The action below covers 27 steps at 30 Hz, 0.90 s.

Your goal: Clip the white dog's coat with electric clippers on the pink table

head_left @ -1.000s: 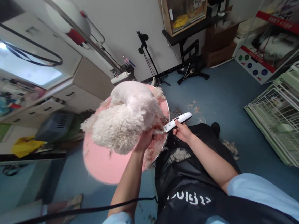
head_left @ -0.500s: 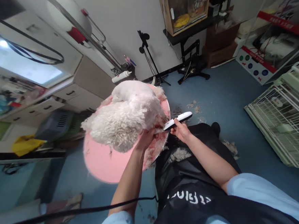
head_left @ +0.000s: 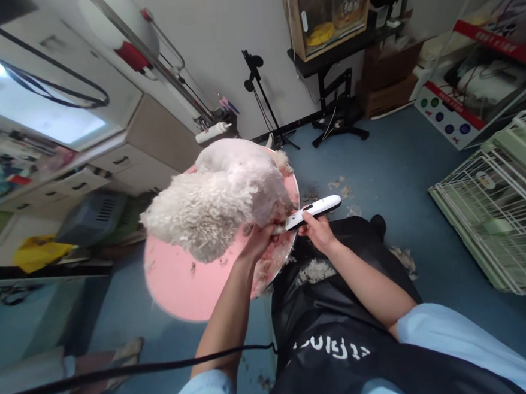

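A white curly-coated dog (head_left: 200,207) is on a round pink grooming table (head_left: 179,293), its rear body clipped short and the shaggy part towards me. My right hand (head_left: 320,234) is closed around a white and black hair clipper (head_left: 318,207), the blade end pointing left at the dog's near side. Just left of the blade, my left hand (head_left: 261,241) is closed on what looks like the dog's leg, mostly hidden by the fingers. Cut fur (head_left: 268,268) lies along the table's near right edge.
Loose fur (head_left: 315,271) rests on my black apron (head_left: 338,312). A wire cage (head_left: 493,211) stands at right, a black stand (head_left: 259,89) by the wall. A metal arm (head_left: 144,49) rises behind the table. A black cable (head_left: 122,370) crosses low in front; at lower left another person's foot (head_left: 127,353) shows.
The clipper has tilted slightly, showing more of its white top, and its rear end has shifted a little right. The dog's shaggy end has moved slightly up and left. Both hands keep their holds.
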Available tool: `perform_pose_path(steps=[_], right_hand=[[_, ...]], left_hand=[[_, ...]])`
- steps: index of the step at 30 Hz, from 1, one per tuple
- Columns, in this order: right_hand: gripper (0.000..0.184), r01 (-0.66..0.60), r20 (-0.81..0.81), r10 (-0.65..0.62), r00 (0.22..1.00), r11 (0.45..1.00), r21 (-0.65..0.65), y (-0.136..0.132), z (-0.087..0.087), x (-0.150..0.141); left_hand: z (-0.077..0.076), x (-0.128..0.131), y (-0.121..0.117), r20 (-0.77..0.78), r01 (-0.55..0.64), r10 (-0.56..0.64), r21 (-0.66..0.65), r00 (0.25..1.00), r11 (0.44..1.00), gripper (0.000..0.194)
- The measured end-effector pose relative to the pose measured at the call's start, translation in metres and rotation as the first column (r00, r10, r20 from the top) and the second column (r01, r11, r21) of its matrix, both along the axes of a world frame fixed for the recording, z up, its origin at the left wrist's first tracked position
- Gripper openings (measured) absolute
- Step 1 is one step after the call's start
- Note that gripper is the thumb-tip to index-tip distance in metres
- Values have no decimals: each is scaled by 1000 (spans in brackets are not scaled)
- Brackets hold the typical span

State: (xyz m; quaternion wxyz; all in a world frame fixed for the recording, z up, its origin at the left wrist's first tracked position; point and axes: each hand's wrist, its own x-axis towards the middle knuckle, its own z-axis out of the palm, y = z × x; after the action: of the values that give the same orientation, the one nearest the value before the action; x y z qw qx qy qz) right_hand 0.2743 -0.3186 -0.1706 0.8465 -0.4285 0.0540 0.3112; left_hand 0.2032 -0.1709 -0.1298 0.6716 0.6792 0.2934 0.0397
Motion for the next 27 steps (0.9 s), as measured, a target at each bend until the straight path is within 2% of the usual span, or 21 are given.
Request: perform_pose_path(steps=[3,6,12,18,20,23,27], right_hand=[[40,30,62,-27,998,999,-43,-1,2,-1],[40,-8,81,9,997,1000,-11,0,2,-1],[37,87,119,-84,989,996,-26,3,-4,-11],[45,85,-58,-76,995,983,162,2,-4,-20],[47,128,-87,-117,989,982,136,1,-4,-18],[47,166,-12,-166,986,986,30,1,-5,-13],[46,83,72,-84,994,996,25,0,-5,-13]], left_hand=[[1,0,-1,21,3,-2,-22,1000,1000,16],[3,0,-3,30,-10,10,-23,999,1000,16],[1,3,-2,26,-42,43,-50,999,998,15],[-2,4,0,43,-89,94,-104,995,991,12],[-3,4,0,49,-94,100,-107,994,990,12],[-4,4,-1,66,-94,101,-97,993,991,12],[-7,4,-1,77,-106,113,-84,991,991,12]])
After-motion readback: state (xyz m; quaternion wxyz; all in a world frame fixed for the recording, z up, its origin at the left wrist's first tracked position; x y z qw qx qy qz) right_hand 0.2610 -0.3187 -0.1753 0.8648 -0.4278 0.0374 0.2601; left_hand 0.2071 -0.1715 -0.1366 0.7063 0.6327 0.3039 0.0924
